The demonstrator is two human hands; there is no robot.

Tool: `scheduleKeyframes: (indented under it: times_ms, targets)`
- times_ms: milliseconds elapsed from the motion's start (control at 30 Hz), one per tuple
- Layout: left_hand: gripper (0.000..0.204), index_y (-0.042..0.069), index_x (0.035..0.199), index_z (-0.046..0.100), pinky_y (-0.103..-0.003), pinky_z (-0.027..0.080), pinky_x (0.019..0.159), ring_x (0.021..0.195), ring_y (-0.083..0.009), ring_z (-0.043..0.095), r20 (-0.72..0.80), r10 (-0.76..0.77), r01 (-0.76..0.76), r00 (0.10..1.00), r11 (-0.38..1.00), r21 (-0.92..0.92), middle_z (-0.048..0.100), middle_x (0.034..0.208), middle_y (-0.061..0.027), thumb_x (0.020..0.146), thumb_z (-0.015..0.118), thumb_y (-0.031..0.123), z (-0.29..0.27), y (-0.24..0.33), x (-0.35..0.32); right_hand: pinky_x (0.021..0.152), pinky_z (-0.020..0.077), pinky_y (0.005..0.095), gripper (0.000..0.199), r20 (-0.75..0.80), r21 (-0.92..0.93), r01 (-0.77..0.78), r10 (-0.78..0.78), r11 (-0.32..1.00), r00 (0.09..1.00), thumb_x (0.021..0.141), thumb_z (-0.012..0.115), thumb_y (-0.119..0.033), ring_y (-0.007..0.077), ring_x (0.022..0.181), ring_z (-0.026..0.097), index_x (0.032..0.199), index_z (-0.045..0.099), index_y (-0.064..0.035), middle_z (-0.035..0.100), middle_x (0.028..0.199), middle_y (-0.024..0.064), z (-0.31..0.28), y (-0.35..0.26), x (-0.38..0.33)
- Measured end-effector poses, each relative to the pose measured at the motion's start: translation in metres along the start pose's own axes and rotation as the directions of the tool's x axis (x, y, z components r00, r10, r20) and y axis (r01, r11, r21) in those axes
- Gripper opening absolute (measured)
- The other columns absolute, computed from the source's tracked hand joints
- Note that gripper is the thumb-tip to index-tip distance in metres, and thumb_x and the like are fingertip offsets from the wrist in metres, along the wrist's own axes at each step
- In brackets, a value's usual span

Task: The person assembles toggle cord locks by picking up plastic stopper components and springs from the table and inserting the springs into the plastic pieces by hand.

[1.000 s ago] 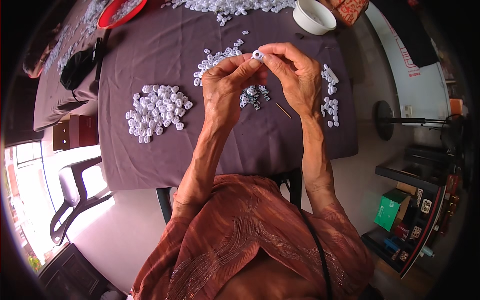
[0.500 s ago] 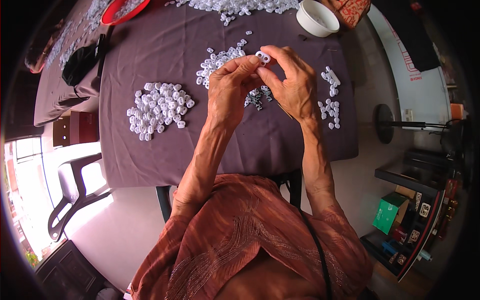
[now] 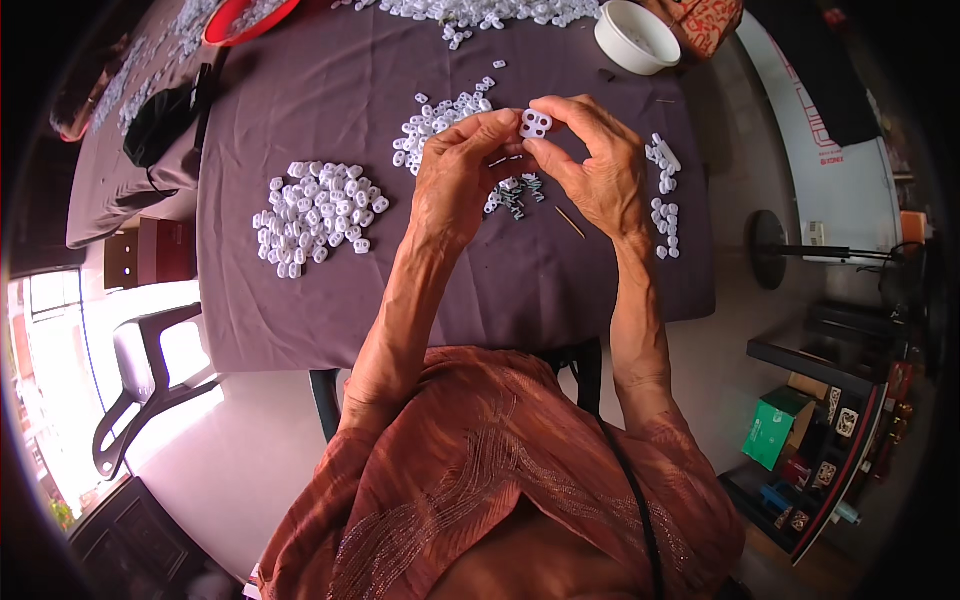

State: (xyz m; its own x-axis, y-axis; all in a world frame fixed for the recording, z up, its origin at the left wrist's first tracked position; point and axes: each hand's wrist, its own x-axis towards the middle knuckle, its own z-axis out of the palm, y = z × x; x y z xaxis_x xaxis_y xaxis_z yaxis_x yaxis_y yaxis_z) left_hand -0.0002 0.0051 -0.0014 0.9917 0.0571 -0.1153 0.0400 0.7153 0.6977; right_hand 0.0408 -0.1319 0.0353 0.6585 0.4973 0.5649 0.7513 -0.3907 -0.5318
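Purple-grey cloth covers the table, whose near edge runs just in front of the seated person's lap.

Both hands are raised over the middle of the cloth, toward its far half. The left hand and right hand meet at a small white plastic piece, pinched between thumb and fingertips from both sides, so both grips are nearly closed on it. The piece is a short oblong with two round holes facing up toward the camera; its long axis runs roughly left to right, tilted a little.

Under the hands lies a small cluster of dark and white parts, and a thin wooden stick lies just right of it, slanting toward the near right.

A heap of white pieces sits toward the left edge. A second white heap lies beyond the left hand. A short row of white pieces lies along the right edge.

At the far right corner stands a white bowl. A red dish sits at the far left corner, with a black bag just beyond the left edge.
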Motion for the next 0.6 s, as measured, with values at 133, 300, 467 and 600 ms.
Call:
scheduleKeyframes:
  times_ms: [133,300,467,600]
  targets:
    - [0.019,-0.001,0.087,0.062,-0.029,0.050,0.068,0.072,-0.0154,0.059,-0.013,0.003,-0.002,1.000,0.999,0.036,0.063,0.082,-0.0083,0.081,0.061,0.016,0.0040,0.0017,-0.0020,0.067,0.0472,0.0282,0.029,0.030,-0.005,0.009,-0.009,1.000,1.000,0.068,0.068,-0.005,0.0201,0.077,0.060,0.096,0.059,-0.0042,0.060,0.084,0.0071,-0.0002,0.0015,-0.0011]
    - [0.015,-0.001,0.083,0.063,-0.027,0.050,0.066,0.066,-0.0143,0.059,-0.048,0.034,-0.032,0.998,0.999,0.032,0.063,0.079,-0.0074,0.079,0.063,0.014,0.0031,-0.0022,-0.0018,0.063,0.0471,0.0325,0.029,0.015,-0.034,0.042,-0.042,0.999,0.999,0.067,0.068,-0.006,0.0246,0.073,0.058,0.094,0.056,-0.0017,0.058,0.080,0.0096,0.0022,-0.0003,-0.0016]
    - [0.014,0.000,0.082,0.063,-0.028,0.051,0.064,0.065,-0.0141,0.059,-0.065,0.013,-0.013,0.998,1.000,-0.005,0.062,0.077,-0.0065,0.079,0.063,0.013,0.0020,-0.0035,0.0008,0.064,0.0469,0.0321,0.030,0.033,-0.144,0.109,-0.105,0.984,0.994,0.067,0.069,-0.007,0.0246,0.074,0.058,0.095,0.056,-0.0029,0.059,0.081,0.0090,0.0025,0.0052,-0.0032]
    - [0.014,-0.001,0.082,0.062,-0.028,0.051,0.064,0.065,-0.0140,0.059,-0.071,-0.033,0.032,0.997,0.999,-0.017,0.061,0.075,-0.0067,0.079,0.063,0.013,0.0015,-0.0058,0.0007,0.064,0.0473,0.0314,0.032,0.048,-0.168,0.096,-0.089,0.981,0.995,0.067,0.070,-0.009,0.0245,0.074,0.059,0.096,0.057,-0.0036,0.059,0.083,0.0088,0.0022,0.0057,-0.0053]
